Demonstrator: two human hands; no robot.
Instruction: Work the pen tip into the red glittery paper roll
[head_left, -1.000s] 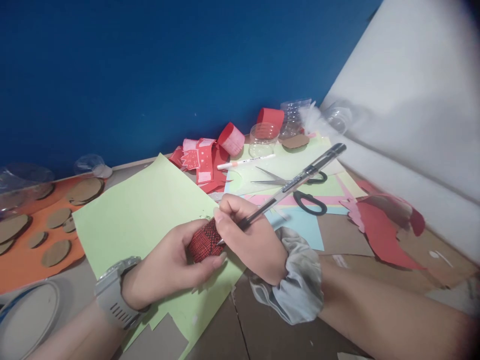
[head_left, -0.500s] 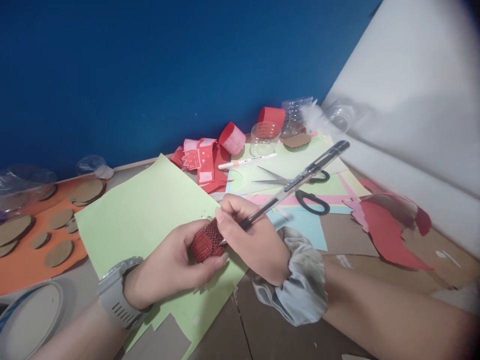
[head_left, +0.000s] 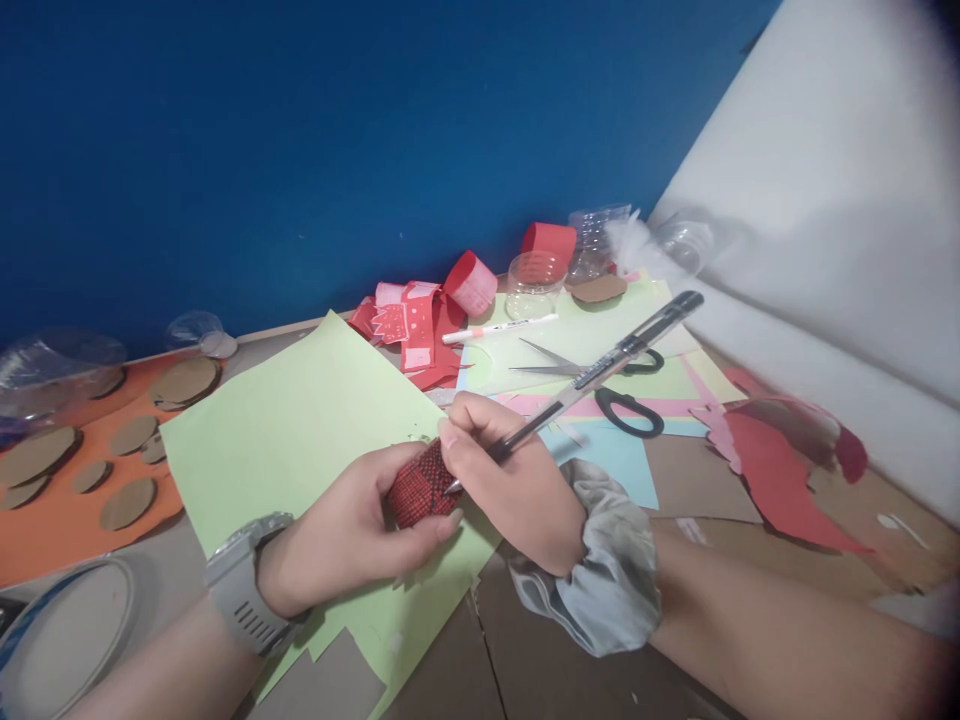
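Note:
My left hand, with a grey watch on its wrist, is closed around a small rounded red piece covered in a black crosshatched pattern. My right hand, a pale scrunchie around its wrist, pinches a clear-barrelled pen. Its tip touches the red piece near that piece's right side. Both hands are over a light green sheet of paper. Part of the red piece is hidden by my fingers.
Black-handled scissors lie open behind my right hand, near a white marker. Red paper rings and clear plastic cups stand along the blue wall. Cardboard discs rest on orange paper at left; red paper scraps lie right.
The whole view has shifted slightly, so everything appears a little further right and lower. My hands keep the same hold, with the pen tip still on the red piece.

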